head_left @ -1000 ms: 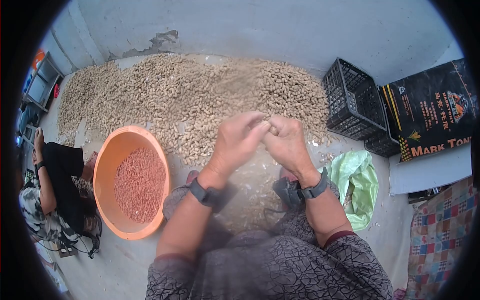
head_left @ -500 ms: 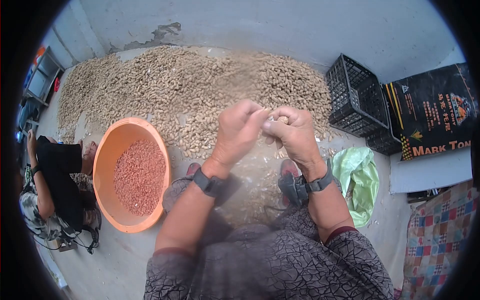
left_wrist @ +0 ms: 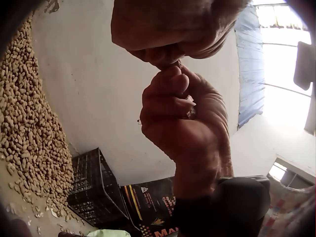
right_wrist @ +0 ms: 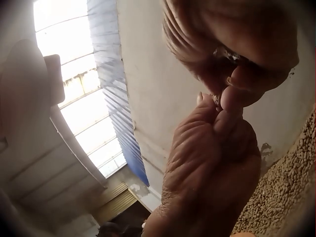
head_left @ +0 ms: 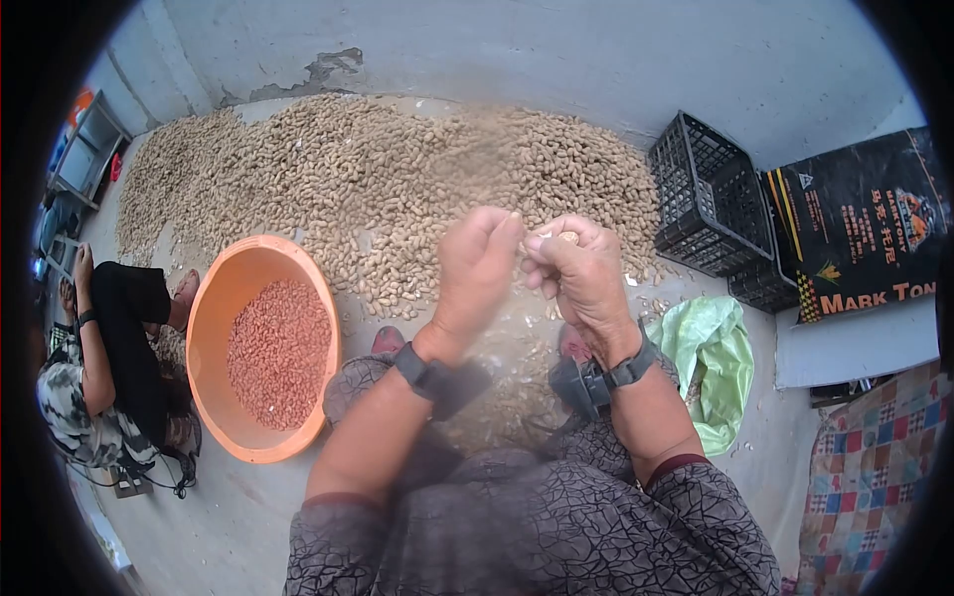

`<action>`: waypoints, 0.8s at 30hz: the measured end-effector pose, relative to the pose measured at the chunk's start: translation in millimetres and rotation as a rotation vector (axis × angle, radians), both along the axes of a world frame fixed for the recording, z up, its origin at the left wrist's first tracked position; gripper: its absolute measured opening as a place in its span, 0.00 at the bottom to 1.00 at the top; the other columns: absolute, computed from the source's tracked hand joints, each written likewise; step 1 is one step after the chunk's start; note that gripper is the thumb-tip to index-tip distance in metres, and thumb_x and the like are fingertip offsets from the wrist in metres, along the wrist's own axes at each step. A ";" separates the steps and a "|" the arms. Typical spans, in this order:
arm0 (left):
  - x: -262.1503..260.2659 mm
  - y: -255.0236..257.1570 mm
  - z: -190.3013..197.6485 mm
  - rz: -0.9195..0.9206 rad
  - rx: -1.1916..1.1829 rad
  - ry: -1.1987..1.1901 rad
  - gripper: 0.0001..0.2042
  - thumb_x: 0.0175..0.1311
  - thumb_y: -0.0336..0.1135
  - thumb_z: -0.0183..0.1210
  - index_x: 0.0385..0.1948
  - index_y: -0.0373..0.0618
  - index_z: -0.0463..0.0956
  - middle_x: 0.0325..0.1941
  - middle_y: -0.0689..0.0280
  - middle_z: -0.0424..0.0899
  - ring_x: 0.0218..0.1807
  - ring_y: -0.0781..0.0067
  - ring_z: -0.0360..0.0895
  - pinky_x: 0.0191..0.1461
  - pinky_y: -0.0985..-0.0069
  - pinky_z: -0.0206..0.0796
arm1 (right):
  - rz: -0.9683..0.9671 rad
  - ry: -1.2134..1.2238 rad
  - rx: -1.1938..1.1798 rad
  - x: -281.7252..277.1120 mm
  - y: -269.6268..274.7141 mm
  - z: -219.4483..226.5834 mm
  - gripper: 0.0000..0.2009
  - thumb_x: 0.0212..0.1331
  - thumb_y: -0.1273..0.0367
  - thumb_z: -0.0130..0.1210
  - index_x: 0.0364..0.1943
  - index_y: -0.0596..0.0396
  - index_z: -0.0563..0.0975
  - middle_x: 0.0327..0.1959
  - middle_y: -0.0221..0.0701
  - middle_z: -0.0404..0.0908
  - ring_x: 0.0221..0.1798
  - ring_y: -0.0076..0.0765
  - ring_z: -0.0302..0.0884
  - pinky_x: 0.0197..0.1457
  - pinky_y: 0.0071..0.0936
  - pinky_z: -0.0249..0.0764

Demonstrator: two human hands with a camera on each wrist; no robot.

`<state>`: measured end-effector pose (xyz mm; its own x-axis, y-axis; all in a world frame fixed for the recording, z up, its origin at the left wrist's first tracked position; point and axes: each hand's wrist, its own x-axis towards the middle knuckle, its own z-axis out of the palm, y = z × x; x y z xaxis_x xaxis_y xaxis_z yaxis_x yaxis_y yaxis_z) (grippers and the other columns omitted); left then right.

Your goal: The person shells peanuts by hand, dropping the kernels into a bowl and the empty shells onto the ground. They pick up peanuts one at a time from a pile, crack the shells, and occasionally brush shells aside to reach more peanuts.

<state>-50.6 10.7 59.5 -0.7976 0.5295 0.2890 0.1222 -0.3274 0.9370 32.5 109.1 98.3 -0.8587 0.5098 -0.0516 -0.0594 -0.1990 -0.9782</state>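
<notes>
Above the bare floor strip, my left hand (head_left: 475, 278) and right hand (head_left: 588, 283) meet almost fingertip to fingertip. A tan peanut (head_left: 568, 237) shows at the curled index finger of the right hand. Thumb and fingers of the left hand pinch together at a small peanut piece, seen between the fingertips in the right wrist view. In the left wrist view, a bit of peanut shell (left_wrist: 190, 109) shows inside the right hand's curled fingers. Behind the hands spreads a heap of unshelled peanuts (head_left: 388, 189). The orange basin (head_left: 214, 397) on the left holds reddish shelled kernels (head_left: 278, 353).
Black plastic crates (head_left: 704, 199) stand at the right beside a black printed sack (head_left: 855, 219). A light green bag (head_left: 720, 368) lies near my right knee. Another person (head_left: 124, 348) sits beyond the basin. Broken shells (head_left: 502, 387) litter the floor between my feet.
My hands, closed together a second ago, have drawn slightly apart at the fingertips. The peanut in the right hand has come into clearer view. The seated person's arm has shifted a little.
</notes>
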 end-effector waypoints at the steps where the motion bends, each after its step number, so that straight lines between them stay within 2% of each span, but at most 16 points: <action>1: 1.5 0.8 -1.0 0.000 -0.001 0.000 0.07 0.64 0.30 0.52 0.27 0.38 0.73 0.24 0.71 0.74 0.29 0.87 0.67 0.30 0.83 0.62 | -0.026 0.004 -0.016 -0.7 -1.6 -0.7 0.04 0.50 0.75 0.55 0.24 0.62 0.77 0.19 0.31 0.78 0.18 0.20 0.75 0.17 0.13 0.66; 6: 3.3 6.5 -8.6 -0.021 0.107 -0.181 0.10 0.67 0.31 0.46 0.27 0.38 0.71 0.22 0.72 0.71 0.26 0.86 0.65 0.29 0.83 0.60 | -0.108 0.026 0.162 -3.0 -10.8 -5.5 0.03 0.50 0.76 0.54 0.25 0.63 0.77 0.19 0.32 0.78 0.19 0.21 0.75 0.20 0.16 0.68; 8: 2.5 6.5 -8.5 -0.017 0.070 -0.199 0.10 0.68 0.32 0.45 0.27 0.39 0.71 0.22 0.72 0.70 0.25 0.86 0.65 0.28 0.83 0.59 | -0.127 0.026 0.225 -4.4 -13.6 -11.6 0.03 0.50 0.77 0.54 0.26 0.64 0.77 0.20 0.32 0.78 0.19 0.22 0.75 0.21 0.17 0.69; 10: 3.2 5.9 -3.9 -0.010 0.034 -0.219 0.11 0.68 0.33 0.44 0.27 0.39 0.71 0.22 0.72 0.70 0.25 0.86 0.64 0.27 0.83 0.59 | -0.211 0.132 0.466 -7.3 -16.2 -19.0 0.03 0.49 0.78 0.53 0.27 0.63 0.78 0.22 0.33 0.79 0.21 0.23 0.76 0.22 0.20 0.71; 12: 4.9 4.2 -0.2 -0.071 0.008 -0.309 0.11 0.71 0.36 0.42 0.31 0.42 0.71 0.23 0.76 0.69 0.20 0.90 0.60 0.23 0.90 0.54 | -0.240 0.187 0.543 -9.0 -19.1 -20.2 0.03 0.49 0.78 0.53 0.27 0.62 0.78 0.23 0.35 0.79 0.21 0.26 0.77 0.23 0.21 0.71; 14: 1.7 2.1 -5.6 -0.132 0.031 -0.377 0.11 0.71 0.36 0.43 0.32 0.42 0.71 0.23 0.76 0.69 0.20 0.90 0.61 0.23 0.89 0.54 | -0.271 0.242 0.621 -8.7 -20.2 -18.6 0.04 0.48 0.79 0.53 0.27 0.61 0.78 0.24 0.36 0.79 0.22 0.28 0.77 0.24 0.22 0.71; 16: -1.0 5.7 -18.4 -0.193 0.057 -0.446 0.11 0.70 0.36 0.43 0.33 0.41 0.72 0.23 0.75 0.70 0.20 0.90 0.61 0.22 0.89 0.54 | -0.326 0.215 0.911 -7.7 -19.9 -16.5 0.02 0.44 0.79 0.53 0.22 0.59 0.77 0.21 0.37 0.76 0.21 0.36 0.74 0.24 0.27 0.69; 17: -3.1 10.3 -28.6 -0.190 0.056 -0.426 0.11 0.70 0.37 0.44 0.33 0.41 0.73 0.23 0.75 0.71 0.20 0.91 0.61 0.22 0.89 0.54 | -0.325 0.216 0.911 -8.3 -18.3 -17.1 0.02 0.44 0.79 0.53 0.22 0.59 0.77 0.21 0.37 0.76 0.21 0.36 0.74 0.24 0.27 0.69; 19: -5.4 13.2 -31.7 -0.184 0.056 -0.406 0.12 0.70 0.37 0.44 0.34 0.41 0.73 0.23 0.74 0.72 0.20 0.91 0.62 0.22 0.88 0.54 | -0.327 0.281 1.259 -9.6 -13.9 -18.9 0.02 0.41 0.78 0.53 0.20 0.56 0.74 0.18 0.36 0.72 0.20 0.43 0.70 0.23 0.33 0.66; 20: -6.5 13.7 -33.5 -0.168 0.030 -0.425 0.11 0.69 0.36 0.45 0.33 0.41 0.73 0.24 0.73 0.73 0.21 0.91 0.63 0.21 0.88 0.54 | -0.326 0.279 1.259 -9.2 -13.9 -18.3 0.02 0.41 0.78 0.53 0.20 0.56 0.74 0.18 0.36 0.72 0.20 0.43 0.70 0.23 0.33 0.66; 22: -7.2 9.7 -24.9 -0.152 0.005 -0.446 0.10 0.69 0.35 0.46 0.33 0.40 0.74 0.25 0.72 0.74 0.21 0.90 0.63 0.21 0.88 0.54 | -0.240 0.273 1.440 -8.0 -14.0 -16.6 0.04 0.41 0.78 0.53 0.20 0.55 0.71 0.17 0.35 0.70 0.19 0.43 0.68 0.22 0.37 0.64; 24: -10.5 -3.3 -12.4 -0.366 0.069 -0.674 0.08 0.66 0.32 0.48 0.32 0.40 0.74 0.25 0.71 0.75 0.22 0.88 0.65 0.21 0.87 0.54 | -0.211 0.310 1.413 -8.9 -8.2 -18.6 0.03 0.41 0.78 0.53 0.22 0.55 0.72 0.18 0.36 0.71 0.20 0.43 0.69 0.22 0.36 0.65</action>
<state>-61.1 7.4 47.1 -0.5908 0.7917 -0.1555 -0.5954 -0.2978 0.7462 23.6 100.9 79.8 -0.6470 0.0930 0.7568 -0.2052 0.9347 -0.2903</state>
